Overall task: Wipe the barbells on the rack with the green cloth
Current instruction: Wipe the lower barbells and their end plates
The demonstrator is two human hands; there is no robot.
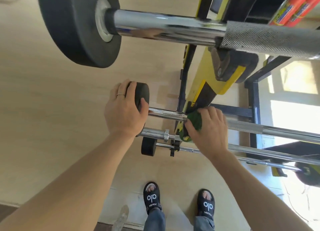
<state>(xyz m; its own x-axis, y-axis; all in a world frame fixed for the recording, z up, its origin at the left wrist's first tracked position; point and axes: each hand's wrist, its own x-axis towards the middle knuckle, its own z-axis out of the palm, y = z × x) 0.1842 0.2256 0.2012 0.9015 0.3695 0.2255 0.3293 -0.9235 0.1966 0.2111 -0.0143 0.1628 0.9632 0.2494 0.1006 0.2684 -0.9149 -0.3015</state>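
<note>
With the left hand [125, 109] gripping the small black end plate [142, 95] and the right hand [207, 126] pressing the green cloth [194, 120] on the barbell [166, 113], the bar may roll off the rack [199, 90].

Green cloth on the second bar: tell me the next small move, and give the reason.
Probably slide the green cloth rightward along the bar onto the knurled section. The right hand presses it on the bar next to the yellow rack upright, while the left hand steadies the small black end weight; the knurling looks unwiped.
</note>
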